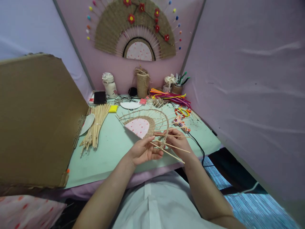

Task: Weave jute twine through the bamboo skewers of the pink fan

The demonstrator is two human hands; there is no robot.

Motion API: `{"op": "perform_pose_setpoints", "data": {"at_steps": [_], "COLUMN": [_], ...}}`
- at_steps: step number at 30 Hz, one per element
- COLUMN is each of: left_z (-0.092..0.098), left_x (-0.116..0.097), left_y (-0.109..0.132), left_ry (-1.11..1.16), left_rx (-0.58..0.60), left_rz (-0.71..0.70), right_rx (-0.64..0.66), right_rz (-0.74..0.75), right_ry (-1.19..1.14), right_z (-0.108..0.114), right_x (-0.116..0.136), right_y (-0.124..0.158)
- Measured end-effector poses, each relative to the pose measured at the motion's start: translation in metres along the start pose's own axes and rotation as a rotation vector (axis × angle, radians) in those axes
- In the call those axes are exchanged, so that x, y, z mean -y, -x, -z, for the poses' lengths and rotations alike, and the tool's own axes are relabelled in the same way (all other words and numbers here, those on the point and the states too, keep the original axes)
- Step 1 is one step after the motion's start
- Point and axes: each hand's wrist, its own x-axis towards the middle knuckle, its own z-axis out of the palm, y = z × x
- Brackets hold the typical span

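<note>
Reaching over the near edge of the table (pixel 111 162) with both forearms, angled inward to meet at the fan frame (pixel 151 127). Leaving open room on the near left of the fan frame, as far as the stick bundle (pixel 96 124); farther left, bounded by the upright cardboard (pixel 40 121). Cupping the left hand (pixel 145 151) palm up beneath the fan frame's near corner, with fingers half curled and thumb pressed on top. Pinching with the right hand (pixel 177 143) around the twine and thin sticks at the fan frame's near right, narrowly closed. More crowded to the right of the fan frame, by a flower-patterned tool (pixel 181 124). Beyond the fan frame, hemmed in by coloured stems (pixel 170 95), a twine-wrapped cylinder (pixel 143 85) and a white jar (pixel 110 86).
</note>
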Motion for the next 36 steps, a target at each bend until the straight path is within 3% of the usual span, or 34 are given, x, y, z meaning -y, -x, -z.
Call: {"op": "perform_pose_setpoints", "data": {"at_steps": [6,14,22,29,36], "left_z": [0.007,0.008,0.004,0.003,-0.001], "left_x": [0.005,0.008,0.008,0.008,0.004], "left_y": [-0.002,-0.004,0.000,0.001,0.006], "left_ry": [0.051,0.046,0.022,-0.037,-0.141], "left_rx": [0.037,-0.018,-0.078,-0.024,-0.107], "left_rz": [-0.017,-0.052,-0.070,-0.062,-0.102], "right_rx": [0.019,-0.021,-0.166,-0.227,-0.178], "right_rz": [0.016,0.070,0.365,0.695,0.775], "right_ry": [0.067,0.214,0.507,0.770,0.912], "right_z": [0.006,0.016,0.038,0.041,0.049], "right_x": [-0.009,-0.010,0.002,0.011,0.021], "right_y": [-0.001,0.001,0.009,0.015,0.018]}}
